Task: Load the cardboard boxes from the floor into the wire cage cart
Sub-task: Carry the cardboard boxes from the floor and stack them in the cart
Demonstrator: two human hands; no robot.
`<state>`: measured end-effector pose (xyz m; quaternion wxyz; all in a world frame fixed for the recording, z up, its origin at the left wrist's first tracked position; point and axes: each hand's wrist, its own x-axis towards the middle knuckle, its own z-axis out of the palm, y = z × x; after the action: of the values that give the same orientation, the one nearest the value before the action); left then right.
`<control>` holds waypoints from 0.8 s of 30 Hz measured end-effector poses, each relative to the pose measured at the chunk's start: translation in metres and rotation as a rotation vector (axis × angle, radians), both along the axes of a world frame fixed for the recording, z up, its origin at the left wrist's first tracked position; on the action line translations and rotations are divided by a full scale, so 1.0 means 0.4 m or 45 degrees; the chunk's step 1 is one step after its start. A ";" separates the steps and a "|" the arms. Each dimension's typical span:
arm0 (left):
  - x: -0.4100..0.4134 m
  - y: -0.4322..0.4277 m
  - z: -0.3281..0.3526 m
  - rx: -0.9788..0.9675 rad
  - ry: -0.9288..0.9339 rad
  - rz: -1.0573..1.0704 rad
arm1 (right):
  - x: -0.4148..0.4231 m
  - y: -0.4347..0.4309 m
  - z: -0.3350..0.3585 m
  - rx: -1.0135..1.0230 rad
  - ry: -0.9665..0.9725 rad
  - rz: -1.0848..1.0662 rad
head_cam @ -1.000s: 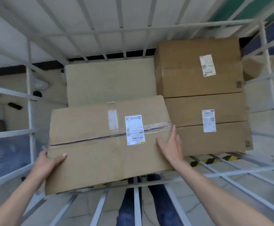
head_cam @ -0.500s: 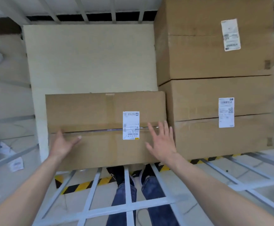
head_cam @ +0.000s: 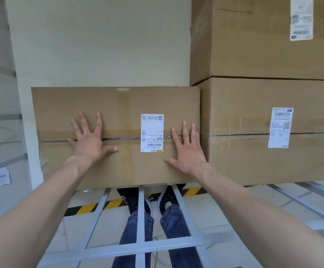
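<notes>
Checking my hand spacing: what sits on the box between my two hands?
In the head view, a white shipping label lies between the left hand and right hand.

Both palms down flat! The left hand [head_cam: 88, 144] and right hand [head_cam: 188, 153] press on the cardboard box [head_cam: 118, 105], fingers spread wide, with the white label [head_cam: 152, 132] between them across the taped seam. At three o'clock, touching the box's side, sits a lower box [head_cam: 244, 151] with an upper box [head_cam: 253, 45] stacked on it. At twelve o'clock there's a pale board [head_cam: 99, 45]. At six o'clock, the cage bars [head_cam: 140, 246] cross blue jeans [head_cam: 138, 225], black shoes [head_cam: 130, 198] and striped hazard tape [head_cam: 87, 207].
</notes>
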<state>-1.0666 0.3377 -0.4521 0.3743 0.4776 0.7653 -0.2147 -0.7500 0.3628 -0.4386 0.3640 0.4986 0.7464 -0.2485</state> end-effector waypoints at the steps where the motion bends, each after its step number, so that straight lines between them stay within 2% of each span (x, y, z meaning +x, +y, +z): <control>1: 0.004 -0.015 0.001 -0.001 -0.008 -0.001 | 0.005 -0.019 -0.001 -0.005 -0.005 0.000; 9: 0.057 -0.157 0.046 -0.118 -0.007 -0.028 | 0.030 -0.110 0.026 -0.102 -0.014 0.040; 15: 0.058 -0.117 0.107 -0.176 -0.166 0.154 | 0.024 -0.055 0.090 -0.266 0.023 -0.003; 19: 0.106 -0.112 0.238 -0.209 -0.236 0.220 | 0.040 -0.031 0.222 -0.265 0.078 -0.098; 24: 0.200 -0.129 0.495 -0.239 -0.419 0.325 | 0.094 -0.029 0.478 -0.277 0.081 -0.266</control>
<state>-0.9868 0.2861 -0.2539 0.5611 0.3685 0.7248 -0.1549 -0.7124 0.3514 -0.2474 0.3643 0.5231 0.6703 -0.3800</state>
